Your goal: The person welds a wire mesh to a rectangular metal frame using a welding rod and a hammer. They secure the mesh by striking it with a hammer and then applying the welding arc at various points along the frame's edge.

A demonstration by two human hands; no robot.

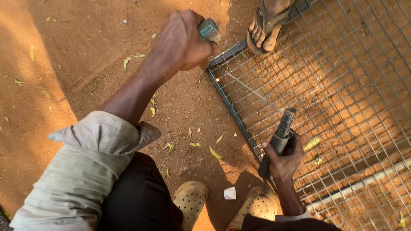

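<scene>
My left hand [182,40] is closed around a small grey-green tool handle [209,31] held over the near corner of a dark metal frame [231,111] filled with wire mesh [334,85]. My right hand [284,160] grips a black welding electrode holder [280,137]. A thin rod [252,92] runs from the holder to the frame, where a small glowing spot [217,79] shows by the edge. The mesh panel lies flat on red earth.
Another person's sandalled foot [267,25] stands on the far corner of the frame. My two tan clogs [190,201] rest on the dirt, with a small white scrap [230,193] between them. Dry leaves lie scattered on the ground.
</scene>
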